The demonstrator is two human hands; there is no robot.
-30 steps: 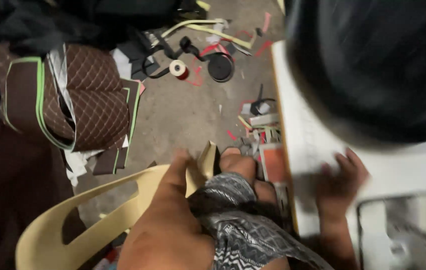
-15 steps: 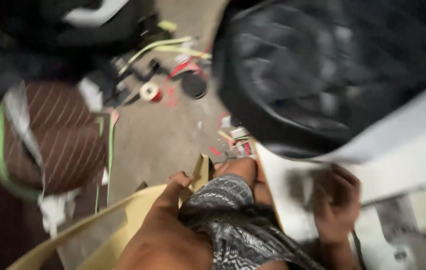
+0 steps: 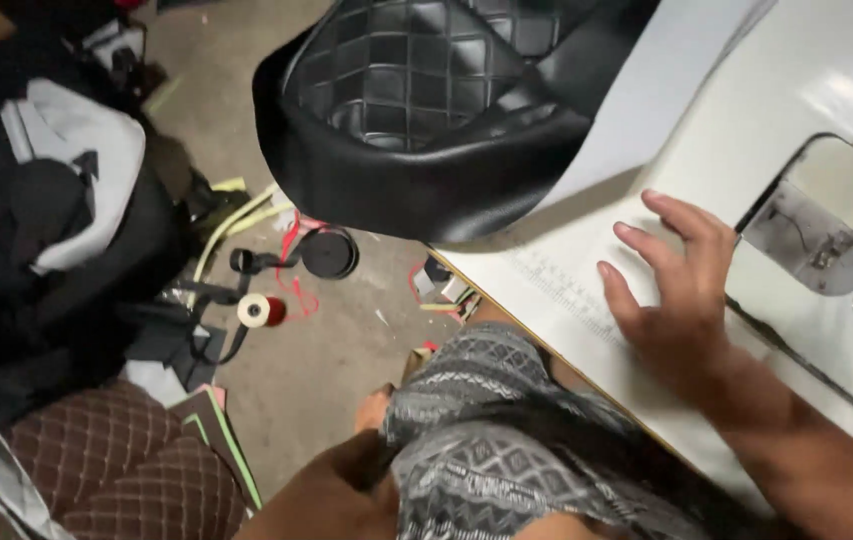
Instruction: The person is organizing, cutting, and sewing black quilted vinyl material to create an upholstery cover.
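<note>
A: While the right hand (image 3: 671, 290) is lying flat on the white sewing-machine table (image 3: 806, 90), what are its fingers (image 3: 681, 215) doing?

B: Spreading out, nearly straight, palm down. Gripping nothing, just pressing on the tabletop beside the printed ruler strip (image 3: 571, 295) near the table's front edge.

A: And the nearest thing?

B: Black quilted leatherette seat cover (image 3: 416, 100), diamond stitched, is hanging over the table's far corner and drooping past the edge over the floor. It is sitting just beyond the fingertips, not touching them. A pale grey backing sheet (image 3: 646, 110) is running out from under it across the table.

A: Left hand?

B: Left hand (image 3: 371, 465) is showing low, beside the knee in grey patterned fabric (image 3: 476, 440). Mostly hidden and dark, so I cannot tell whether it is open or holding anything.

A: Right of the hand?

B: Metal needle plate (image 3: 811, 250) is sitting in a recessed cutout, near the wrist.

A: Floor?

B: White thread spool (image 3: 254, 310), black tape roll (image 3: 329, 253), red scraps, a brown quilted cover with green piping (image 3: 106, 470), black and grey fabric pile (image 3: 56, 200).
</note>
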